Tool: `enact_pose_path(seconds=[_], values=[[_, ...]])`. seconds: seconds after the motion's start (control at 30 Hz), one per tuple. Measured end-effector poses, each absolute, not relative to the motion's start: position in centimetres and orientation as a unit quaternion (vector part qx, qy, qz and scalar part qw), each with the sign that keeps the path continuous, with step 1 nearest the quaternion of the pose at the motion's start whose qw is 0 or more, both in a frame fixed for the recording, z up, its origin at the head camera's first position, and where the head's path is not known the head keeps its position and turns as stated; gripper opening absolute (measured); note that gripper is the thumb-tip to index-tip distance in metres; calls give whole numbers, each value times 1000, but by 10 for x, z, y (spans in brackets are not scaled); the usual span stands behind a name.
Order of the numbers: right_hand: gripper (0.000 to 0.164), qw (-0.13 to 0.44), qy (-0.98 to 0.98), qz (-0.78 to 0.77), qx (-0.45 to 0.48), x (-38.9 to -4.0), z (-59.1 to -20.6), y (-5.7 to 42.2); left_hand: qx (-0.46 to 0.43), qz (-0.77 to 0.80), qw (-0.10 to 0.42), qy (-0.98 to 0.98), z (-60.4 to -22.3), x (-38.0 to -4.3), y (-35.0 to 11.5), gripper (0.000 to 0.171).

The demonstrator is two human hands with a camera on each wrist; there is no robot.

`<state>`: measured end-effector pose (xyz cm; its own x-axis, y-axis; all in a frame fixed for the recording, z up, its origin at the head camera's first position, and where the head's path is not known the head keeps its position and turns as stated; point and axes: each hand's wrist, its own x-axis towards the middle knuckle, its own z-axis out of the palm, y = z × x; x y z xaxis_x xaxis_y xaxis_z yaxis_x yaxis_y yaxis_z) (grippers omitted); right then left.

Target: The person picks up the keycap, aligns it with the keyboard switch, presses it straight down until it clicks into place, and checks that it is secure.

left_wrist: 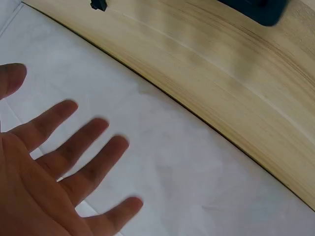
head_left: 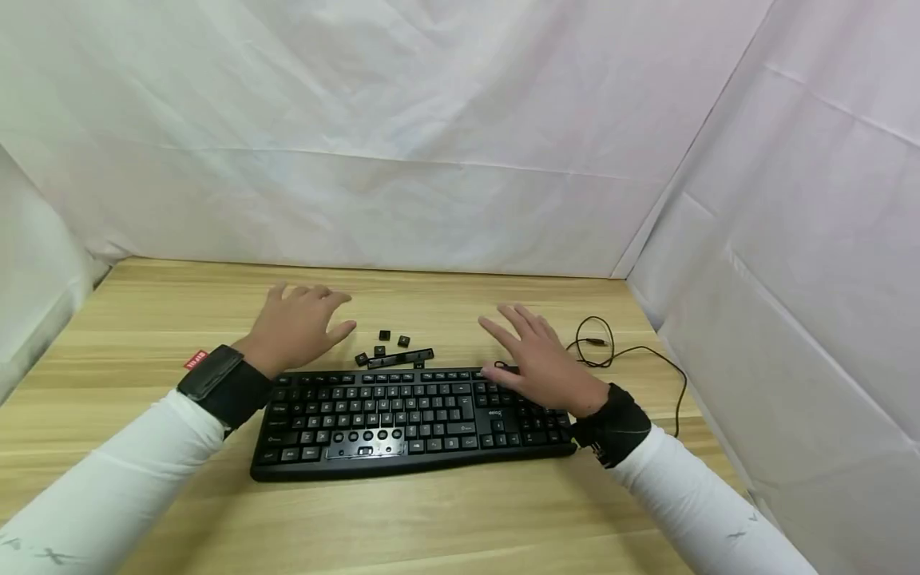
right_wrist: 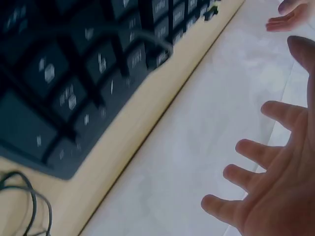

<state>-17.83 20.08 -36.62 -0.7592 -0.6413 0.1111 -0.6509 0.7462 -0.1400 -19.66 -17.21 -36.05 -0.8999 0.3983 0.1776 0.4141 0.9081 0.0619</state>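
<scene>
the keyboard (head_left: 431,419) lies below the spread right hand (head_left: 541,363), near the spread left hand (head_left: 293,329)

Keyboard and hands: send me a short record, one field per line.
Keyboard: black, flat on the wooden table
Bare patch: near the keyboard's front edge, no keycaps on it
Loose parts: long keycap and small keycaps, behind the keyboard
Left hand: fingers spread, holding nothing
Right hand: fingers spread, holding nothing
Cable: looped on the table, to the right
</scene>
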Motion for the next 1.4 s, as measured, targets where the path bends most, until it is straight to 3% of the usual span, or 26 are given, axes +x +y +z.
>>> enact_pose_path(seconds=[0.4,0.6,0.8,1.4], values=[[100,-74,-903,50,421,-151,-384,173,-246,-66,-25,-967,-372,-206,-155,33],[121,-62,-891,32,449,-149,-394,163,-253,-74,-61,-963,-373,-210,-146,31],[125,-40,-884,22,466,-149,-403,156,-251,-78,-86,-961,-373,-210,-144,29],[127,-21,-886,18,464,-146,-399,154,-259,-86,-52,-961,-377,-202,-145,10]])
